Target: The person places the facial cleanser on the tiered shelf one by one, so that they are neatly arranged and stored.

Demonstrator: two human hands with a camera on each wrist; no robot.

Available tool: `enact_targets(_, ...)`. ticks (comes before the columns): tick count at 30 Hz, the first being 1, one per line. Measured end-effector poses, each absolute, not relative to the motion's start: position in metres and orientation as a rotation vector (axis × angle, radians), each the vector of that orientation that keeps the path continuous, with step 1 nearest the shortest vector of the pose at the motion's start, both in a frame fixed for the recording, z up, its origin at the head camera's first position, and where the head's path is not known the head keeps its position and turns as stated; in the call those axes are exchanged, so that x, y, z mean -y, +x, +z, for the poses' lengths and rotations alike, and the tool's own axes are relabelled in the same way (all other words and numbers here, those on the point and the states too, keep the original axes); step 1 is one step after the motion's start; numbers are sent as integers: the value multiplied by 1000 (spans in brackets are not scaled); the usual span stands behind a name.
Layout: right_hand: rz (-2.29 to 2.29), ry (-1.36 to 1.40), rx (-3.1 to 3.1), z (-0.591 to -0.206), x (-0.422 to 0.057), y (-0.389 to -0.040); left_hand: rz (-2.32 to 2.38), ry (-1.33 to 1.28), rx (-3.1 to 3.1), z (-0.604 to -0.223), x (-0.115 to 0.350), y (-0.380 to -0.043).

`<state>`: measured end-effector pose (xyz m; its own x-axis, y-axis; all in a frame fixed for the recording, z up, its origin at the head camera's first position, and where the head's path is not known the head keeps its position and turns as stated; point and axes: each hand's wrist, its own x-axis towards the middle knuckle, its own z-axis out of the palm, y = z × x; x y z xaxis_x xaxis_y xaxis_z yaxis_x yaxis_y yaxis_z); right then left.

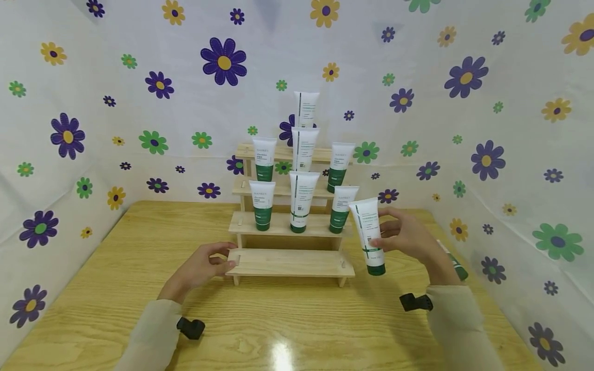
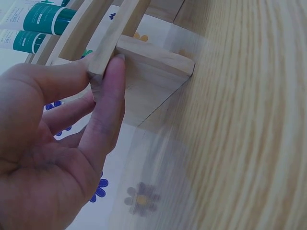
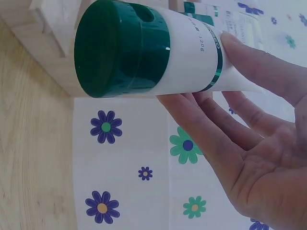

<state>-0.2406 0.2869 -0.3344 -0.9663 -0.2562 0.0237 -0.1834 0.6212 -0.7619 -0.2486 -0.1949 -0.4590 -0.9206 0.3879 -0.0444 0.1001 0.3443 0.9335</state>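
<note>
A stepped wooden display rack (image 1: 287,263) stands on the table, with several white-and-green squeeze tubes upright on its upper tiers. My left hand (image 1: 206,268) pinches the left end of the bare lowest shelf between thumb and fingers; the left wrist view shows the thumb on one face of the board (image 2: 108,52) and the fingers on the other. Right of the rack, my right hand (image 1: 403,234) grips a white squeeze tube (image 1: 368,232) with its green cap (image 3: 115,48) down and slightly tilted. Its thumb lies on one side, the fingers on the other.
Another tube (image 1: 452,260) lies on the table at the right, partly behind the right forearm. Flower-printed white cloth (image 1: 185,103) encloses the table (image 1: 260,324) at the back and sides. Three tubes, including a large middle one (image 1: 303,203), line the second tier.
</note>
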Motion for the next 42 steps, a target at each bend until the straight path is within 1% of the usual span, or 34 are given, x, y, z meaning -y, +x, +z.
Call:
enact_targets(15, -1390, -453, -2726, -334, -259, -237, 1602, 399, -2348, -458, 194, -249)
enact_targets(22, -1423, -532, -2749, -339, -242, -236, 1599, 403, -2352, -457, 194, -249)
enact_targets(35, -1597, -580, -2713, -353, -205, -234, 1587, 350, -2372, -461, 195, -250)
enact_targets(42, -1665, -583, -2641, -357, -185, -232, 1610, 415, -2353, -460, 195, -248)
